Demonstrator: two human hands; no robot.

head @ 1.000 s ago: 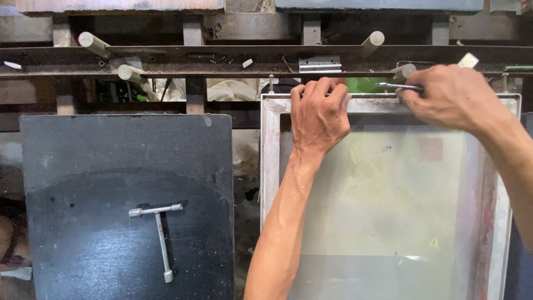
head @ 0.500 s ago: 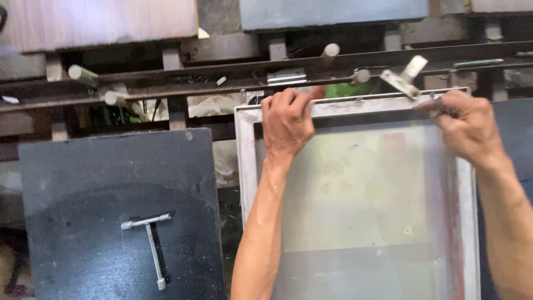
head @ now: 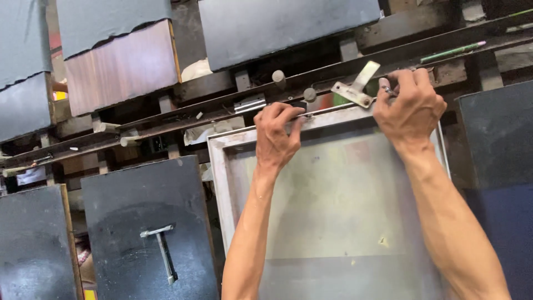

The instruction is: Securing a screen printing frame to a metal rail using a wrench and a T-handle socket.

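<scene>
Printing screen: metal-framed mesh, lying against the long dark rail that is crossing the workbench, its top edge tucked under the rail.

Left hand: fingers curling over the screen's top edge near the left corner, gripping the frame and pressing it toward the rail.

Right hand: clenching around something small at the screen's top right corner, just beside the pale metal clamp; what it is pinching is too hidden to tell.

Progress, as a judgement: the screen is sitting in its place at the rail, so positioning appears largely done; fastening at the clamp seems to be under way and not finished.

Nearby: a T-shaped wrench is lying untouched on the black board to the left, well apart from both hands.
</scene>
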